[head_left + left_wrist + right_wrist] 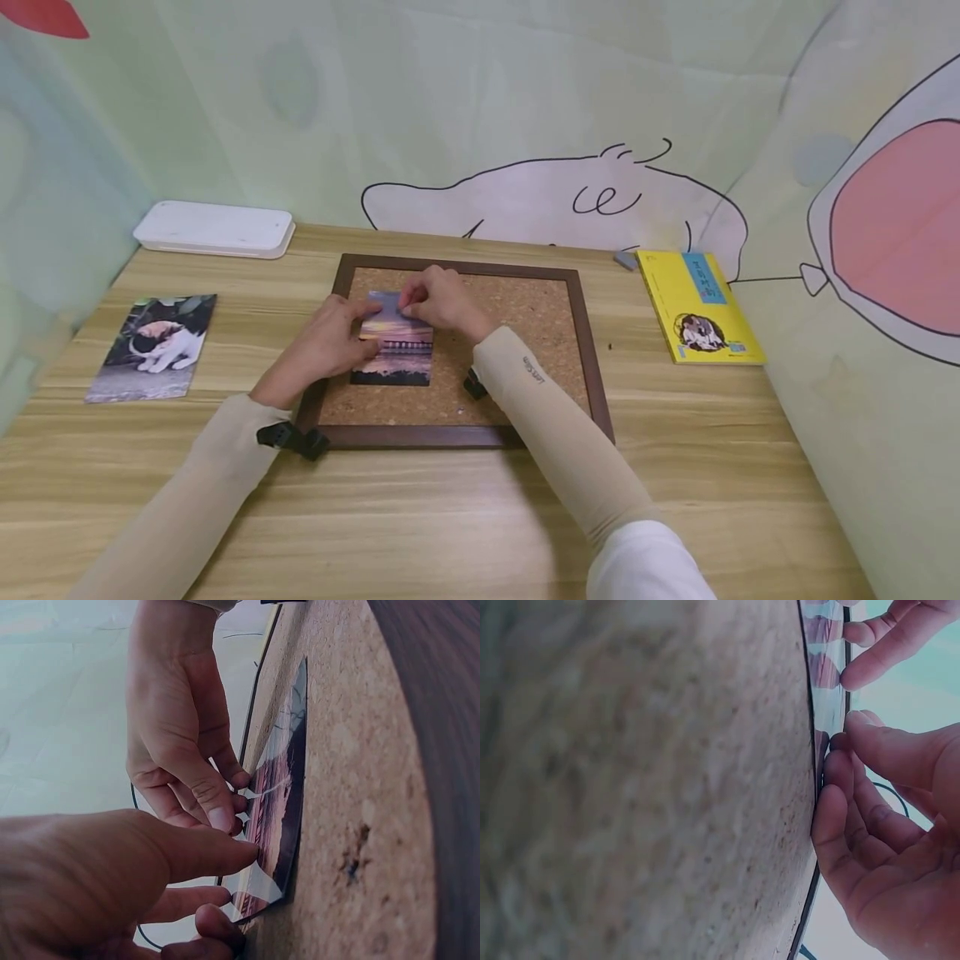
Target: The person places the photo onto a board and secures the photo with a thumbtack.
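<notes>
A sunset photo [393, 362] of a pier over water lies on a cork board [517, 350] with a dark brown frame. My left hand [330, 337] rests on the photo's left edge, thumb and fingers fairly straight and spread, and presses it. At the photo's top, my right hand [444, 302] has its thumb and index finger pinched together, the other fingers curled. In the right wrist view the right hand's fingertips [840, 742] meet right at the photo's surface. Whatever small thing they pinch is hidden; I cannot tell its kind.
At the left lies another photo [157, 346], of a cat. A white case [216, 228] stands at the back left. To the right of the board are a yellow book [697, 308] and a small grey block [626, 261]. Printed cloth walls enclose the wooden table [420, 525].
</notes>
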Demonstrator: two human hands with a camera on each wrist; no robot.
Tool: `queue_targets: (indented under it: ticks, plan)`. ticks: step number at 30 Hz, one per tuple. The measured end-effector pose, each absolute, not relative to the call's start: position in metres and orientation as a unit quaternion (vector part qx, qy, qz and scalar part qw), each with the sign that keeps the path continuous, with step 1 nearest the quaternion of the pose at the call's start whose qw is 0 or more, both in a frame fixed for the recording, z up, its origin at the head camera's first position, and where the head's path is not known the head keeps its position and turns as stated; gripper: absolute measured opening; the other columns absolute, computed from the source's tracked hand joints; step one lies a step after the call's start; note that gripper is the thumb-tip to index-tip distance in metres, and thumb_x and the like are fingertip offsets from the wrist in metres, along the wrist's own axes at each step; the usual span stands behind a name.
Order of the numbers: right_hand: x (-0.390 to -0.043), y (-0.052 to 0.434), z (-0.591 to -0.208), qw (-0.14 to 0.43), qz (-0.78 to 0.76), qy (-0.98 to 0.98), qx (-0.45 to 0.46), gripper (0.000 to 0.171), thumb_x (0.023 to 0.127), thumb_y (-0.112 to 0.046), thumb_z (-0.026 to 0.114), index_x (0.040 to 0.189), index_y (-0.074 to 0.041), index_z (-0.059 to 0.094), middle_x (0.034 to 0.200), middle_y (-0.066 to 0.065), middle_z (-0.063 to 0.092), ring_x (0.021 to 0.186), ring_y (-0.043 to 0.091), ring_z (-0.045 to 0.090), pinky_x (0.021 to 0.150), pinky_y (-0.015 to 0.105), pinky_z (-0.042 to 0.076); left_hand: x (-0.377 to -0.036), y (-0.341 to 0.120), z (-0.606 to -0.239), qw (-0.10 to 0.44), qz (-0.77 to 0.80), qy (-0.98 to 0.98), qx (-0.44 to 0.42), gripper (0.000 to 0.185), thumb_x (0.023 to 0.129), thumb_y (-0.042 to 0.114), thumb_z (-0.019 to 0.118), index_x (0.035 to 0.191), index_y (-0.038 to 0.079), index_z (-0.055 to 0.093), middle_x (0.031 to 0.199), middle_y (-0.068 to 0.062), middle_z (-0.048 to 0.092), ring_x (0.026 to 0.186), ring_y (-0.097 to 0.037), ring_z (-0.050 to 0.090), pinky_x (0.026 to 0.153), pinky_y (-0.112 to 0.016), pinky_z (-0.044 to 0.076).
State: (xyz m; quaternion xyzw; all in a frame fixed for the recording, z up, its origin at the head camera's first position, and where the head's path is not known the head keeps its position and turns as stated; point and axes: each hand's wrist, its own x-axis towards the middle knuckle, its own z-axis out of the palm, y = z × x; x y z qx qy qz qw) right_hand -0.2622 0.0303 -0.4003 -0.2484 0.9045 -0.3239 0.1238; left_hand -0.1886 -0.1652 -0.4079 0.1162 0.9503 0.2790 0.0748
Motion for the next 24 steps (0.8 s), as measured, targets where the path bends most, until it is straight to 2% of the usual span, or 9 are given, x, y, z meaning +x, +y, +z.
queue_targets:
  ticks: [16,24]
  plan:
    - [-0.2677,0.0303,-0.4073,0.133,-0.333,0.904,-0.231,0.004,0.091,-0.016,0.075,0.089,-0.015,0.079,0.079,-0.005,0.069,0.073,0.010,0.054,0.067,0.022,0.042,-0.1890,-0.1671,-0.4090,0.071,0.273,0.952,0.121,0.060,0.087,0.018,0.072,0.142,0.000,0.055,0.117,-0.025,0.054,0.107,-0.034,0.045,0.084,-0.047,0.041]
    - [-0.2695,0.0322,-0.4087,0.127,-0.342,0.906,-0.216,0.004,0.090,-0.017,0.076,0.088,-0.015,0.080,0.077,-0.006,0.068,0.072,0.009,0.053,0.065,0.021,0.041,-0.1893,-0.1654,-0.4080,0.065,0.269,0.953,0.123,0.060,0.086,0.018,0.072,0.141,-0.001,0.055,0.112,-0.024,0.055,0.104,-0.034,0.045,0.079,-0.043,0.039]
